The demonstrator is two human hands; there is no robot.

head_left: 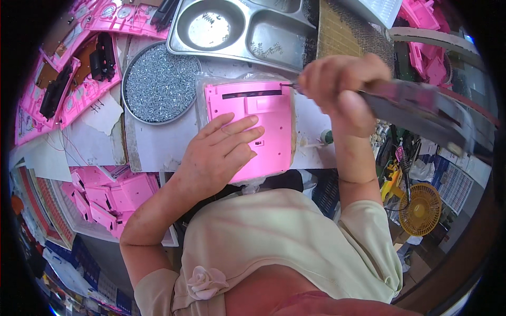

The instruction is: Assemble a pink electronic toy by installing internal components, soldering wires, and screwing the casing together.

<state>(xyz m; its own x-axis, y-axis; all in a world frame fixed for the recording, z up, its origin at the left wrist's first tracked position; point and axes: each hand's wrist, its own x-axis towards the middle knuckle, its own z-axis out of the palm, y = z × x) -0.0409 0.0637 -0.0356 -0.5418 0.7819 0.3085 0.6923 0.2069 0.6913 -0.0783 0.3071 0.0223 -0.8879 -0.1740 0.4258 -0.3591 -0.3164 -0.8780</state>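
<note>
A pink plastic casing (271,129) lies back side up on the bench in front of me, with clear plastic film under its edges. My left hand (219,155) rests on its left part, fingers stretched out and pressing it down. In my right hand (345,84) is a dark, blurred electric screwdriver (421,113), gripped near its front end. Its thin bit (288,85) points left and reaches the casing's upper right corner. Whether the tip sits in a screw hole is too small to tell. A dark slot runs along the casing's top.
A round metal dish of small screws (161,81) stands left of the casing. Behind it is a compartmented steel tray (242,55). Pink shells with wiring (68,97) pile up at the far left; more pink parts (113,197) fill a bin below. A yellow fan (420,209) is at right.
</note>
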